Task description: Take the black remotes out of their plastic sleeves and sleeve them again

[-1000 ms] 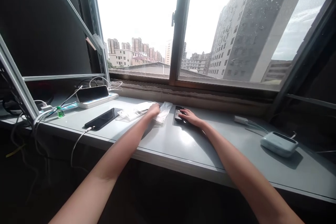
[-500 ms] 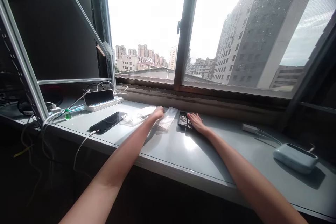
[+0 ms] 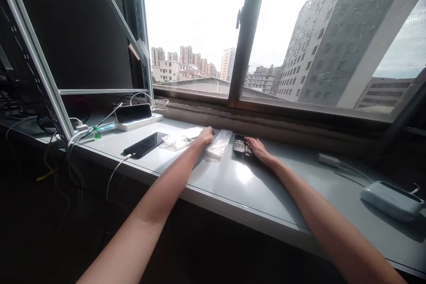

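Observation:
My left hand point(image 3: 207, 135) is closed on the desk, its fingers curled; what they hold, if anything, is hidden. On its right lies a clear plastic bag point(image 3: 220, 144) with whitish contents, and on its left a crumpled clear bag point(image 3: 176, 139). Two dark keypad devices like remote controls lie side by side: the left remote control point(image 3: 238, 145) is uncovered, the right remote control point(image 3: 248, 149) partly hidden under my fingers. My right hand point(image 3: 259, 148) rests against that right one with its fingers stretched out.
A black phone point(image 3: 144, 145) with a white cable lies left of the bags. Behind it another phone point(image 3: 133, 113) leans on a white power strip point(image 3: 141, 122). A small green bottle point(image 3: 96, 133) stands near the metal frame point(image 3: 36, 53). A blue-grey case point(image 3: 391, 200) lies far right.
My right hand has shifted right off the left remote control, showing two side by side. My left hand stays closed between the bags. The view has turned slightly left.

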Motion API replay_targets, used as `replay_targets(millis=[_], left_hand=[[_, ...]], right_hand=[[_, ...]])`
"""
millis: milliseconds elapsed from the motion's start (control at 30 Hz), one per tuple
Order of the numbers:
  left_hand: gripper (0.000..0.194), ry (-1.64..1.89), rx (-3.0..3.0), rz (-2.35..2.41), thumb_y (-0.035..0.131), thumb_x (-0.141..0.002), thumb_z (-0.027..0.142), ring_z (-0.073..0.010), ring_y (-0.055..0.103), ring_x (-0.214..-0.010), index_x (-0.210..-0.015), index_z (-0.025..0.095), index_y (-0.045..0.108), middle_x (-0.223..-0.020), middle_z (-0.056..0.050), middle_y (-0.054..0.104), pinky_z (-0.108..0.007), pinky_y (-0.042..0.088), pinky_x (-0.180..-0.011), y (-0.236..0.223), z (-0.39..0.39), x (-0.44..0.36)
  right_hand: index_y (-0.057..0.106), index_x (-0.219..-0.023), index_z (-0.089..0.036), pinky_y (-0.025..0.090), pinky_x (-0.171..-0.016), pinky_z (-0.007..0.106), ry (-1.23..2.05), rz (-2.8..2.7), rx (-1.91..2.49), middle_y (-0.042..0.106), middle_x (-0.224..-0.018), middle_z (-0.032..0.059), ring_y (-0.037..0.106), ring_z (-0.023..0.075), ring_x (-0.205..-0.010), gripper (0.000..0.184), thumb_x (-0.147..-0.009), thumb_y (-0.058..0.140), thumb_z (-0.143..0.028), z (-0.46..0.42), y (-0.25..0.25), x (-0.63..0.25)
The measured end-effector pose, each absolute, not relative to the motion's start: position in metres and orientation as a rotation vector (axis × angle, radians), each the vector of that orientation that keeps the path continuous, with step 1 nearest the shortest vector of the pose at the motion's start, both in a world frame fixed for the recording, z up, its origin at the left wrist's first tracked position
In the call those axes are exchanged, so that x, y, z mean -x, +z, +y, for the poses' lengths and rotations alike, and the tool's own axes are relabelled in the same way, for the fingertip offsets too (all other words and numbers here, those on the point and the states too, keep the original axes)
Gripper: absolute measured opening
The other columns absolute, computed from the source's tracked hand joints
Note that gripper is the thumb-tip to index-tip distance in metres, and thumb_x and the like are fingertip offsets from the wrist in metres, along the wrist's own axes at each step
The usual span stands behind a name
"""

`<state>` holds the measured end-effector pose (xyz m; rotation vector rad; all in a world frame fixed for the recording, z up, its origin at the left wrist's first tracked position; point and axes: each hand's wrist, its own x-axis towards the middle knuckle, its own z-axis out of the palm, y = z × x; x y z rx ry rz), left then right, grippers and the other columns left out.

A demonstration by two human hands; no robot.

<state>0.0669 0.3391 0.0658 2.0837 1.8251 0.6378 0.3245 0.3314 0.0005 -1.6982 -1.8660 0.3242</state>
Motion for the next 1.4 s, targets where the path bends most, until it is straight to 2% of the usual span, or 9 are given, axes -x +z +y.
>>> replay_targets(millis=[100, 167, 333, 567, 800, 1033, 1200, 1300, 1400], left_hand=[[0.042, 0.732, -2.110, 2.030, 0.054, -0.079, -0.003, -0.0297, 0.048, -0.128, -0.117, 0.012, 0.064, -0.135, -0.020, 0.054, -0.033, 0.042, -0.100, 0.064, 0.337, -0.060], [0.037, 0.751, -2.075, 2.176, 0.058, -0.080, 0.000, -0.0318, 0.047, -0.129, -0.114, 0.012, 0.065, -0.135, -0.022, 0.052, -0.035, 0.043, -0.100, 0.063, 0.337, -0.052], [0.020, 0.717, -2.012, 2.188, 0.066, -0.082, 0.013, -0.0302, 0.052, -0.122, -0.101, 0.017, 0.067, -0.119, -0.016, 0.063, -0.033, 0.043, -0.096, 0.065, 0.341, -0.042], [0.039, 0.691, -1.889, 2.242, 0.085, -0.068, 0.027, -0.0342, 0.050, -0.126, -0.099, 0.015, 0.066, -0.116, -0.019, 0.067, -0.036, 0.043, -0.096, 0.075, 0.343, -0.037], [0.032, 0.676, -1.918, 2.217, 0.088, -0.051, 0.005, -0.0353, 0.062, -0.110, -0.068, 0.014, 0.063, -0.094, -0.017, 0.069, -0.033, 0.044, -0.087, 0.085, 0.337, -0.042], [0.027, 0.423, -1.957, 2.383, 0.081, -0.063, 0.009, -0.0364, 0.063, -0.105, -0.088, 0.011, 0.070, -0.098, -0.020, 0.069, -0.037, 0.044, -0.082, 0.095, 0.329, -0.039], [0.035, 0.800, -1.887, 2.383, 0.078, -0.070, 0.018, -0.0346, 0.062, -0.109, -0.103, 0.010, 0.069, -0.110, -0.023, 0.068, -0.034, 0.045, -0.083, 0.095, 0.332, -0.030], [0.029, 1.140, -1.747, 2.152, 0.079, -0.072, 0.033, -0.0326, 0.064, -0.107, -0.091, 0.013, 0.070, -0.106, -0.020, 0.070, -0.032, 0.048, -0.082, 0.095, 0.342, -0.029], [0.028, 1.379, -1.481, 1.712, 0.082, -0.070, 0.036, -0.0280, 0.069, -0.093, -0.076, 0.014, 0.067, -0.087, -0.013, 0.073, -0.030, 0.053, -0.075, 0.095, 0.352, -0.038]], right_hand=[[0.055, -0.136, -0.028, 0.017, -0.119, 0.059, 0.269, -1.825, 1.680, 0.040, -0.152, 0.0044, 0.018, 0.0318, -0.147, 0.063, -0.099, 0.017, -0.060, 0.327, -0.001, -0.324], [0.055, -0.136, -0.027, 0.016, -0.118, 0.061, 0.194, -1.805, 1.673, 0.034, -0.156, 0.0063, 0.015, 0.0330, -0.148, 0.064, -0.097, 0.021, -0.065, 0.323, 0.001, -0.326], [0.053, -0.139, -0.027, 0.016, -0.116, 0.064, 0.125, -1.793, 1.644, 0.027, -0.158, 0.0092, 0.010, 0.0349, -0.148, 0.069, -0.095, 0.021, -0.071, 0.318, 0.012, -0.335], [0.057, -0.135, -0.027, 0.019, -0.113, 0.067, 0.077, -1.832, 1.630, 0.028, -0.158, 0.0110, 0.010, 0.0353, -0.148, 0.059, -0.097, 0.030, -0.064, 0.315, 0.014, -0.332], [0.057, -0.134, -0.027, 0.021, -0.113, 0.067, 0.066, -1.911, 1.676, 0.023, -0.159, 0.0110, 0.006, 0.0351, -0.149, 0.045, -0.098, 0.044, -0.051, 0.308, 0.018, -0.327], [0.059, -0.132, -0.028, 0.023, -0.111, 0.070, 0.001, -1.947, 1.693, 0.024, -0.159, 0.0097, 0.007, 0.0382, -0.148, 0.042, -0.097, 0.047, -0.049, 0.307, 0.017, -0.327], [0.059, -0.132, -0.028, 0.025, -0.108, 0.072, -0.082, -1.988, 1.698, 0.025, -0.158, 0.0104, 0.009, 0.0384, -0.148, 0.041, -0.097, 0.050, -0.047, 0.306, 0.017, -0.326], [0.060, -0.129, -0.028, 0.024, -0.107, 0.075, -0.264, -2.037, 1.574, 0.029, -0.156, 0.0103, 0.013, 0.0379, -0.147, 0.037, -0.096, 0.052, -0.043, 0.299, 0.021, -0.321], [0.059, -0.127, -0.027, 0.022, -0.111, 0.071, -0.498, -2.051, 1.301, 0.039, -0.151, 0.0094, 0.022, 0.0342, -0.145, 0.032, -0.098, 0.048, -0.035, 0.288, 0.033, -0.310]])
